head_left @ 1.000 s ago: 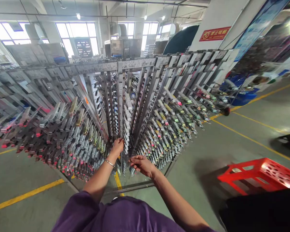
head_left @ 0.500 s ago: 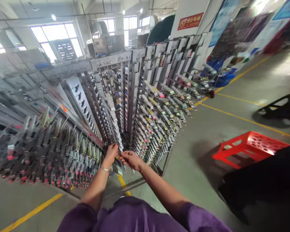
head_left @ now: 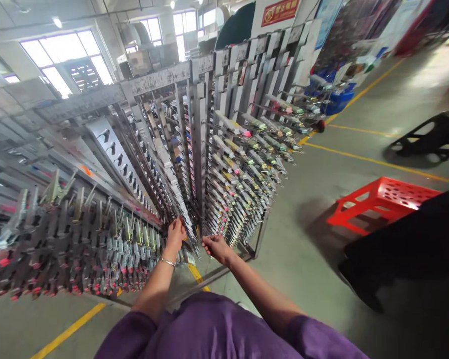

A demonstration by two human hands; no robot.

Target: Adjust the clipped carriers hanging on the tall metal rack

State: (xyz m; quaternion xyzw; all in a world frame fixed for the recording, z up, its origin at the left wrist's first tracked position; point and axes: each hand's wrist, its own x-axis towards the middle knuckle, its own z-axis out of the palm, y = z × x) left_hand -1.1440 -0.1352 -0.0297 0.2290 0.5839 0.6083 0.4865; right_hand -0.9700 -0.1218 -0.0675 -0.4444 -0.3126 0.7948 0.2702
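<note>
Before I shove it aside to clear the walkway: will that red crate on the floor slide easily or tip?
The red crate looks like perforated plastic and no load shows in it, so probably light. It sits low and wide on the smooth floor, so it should slide rather than tip. Its thin open-grid walls may flex if gripped by one edge.

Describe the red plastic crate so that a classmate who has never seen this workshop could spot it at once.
Start at the tall grey metal rack hung with rows of small clips and move right across the green concrete floor. There sits the red perforated plastic crate, just past a yellow floor line. Nothing else on that stretch of floor is bright red.
</note>
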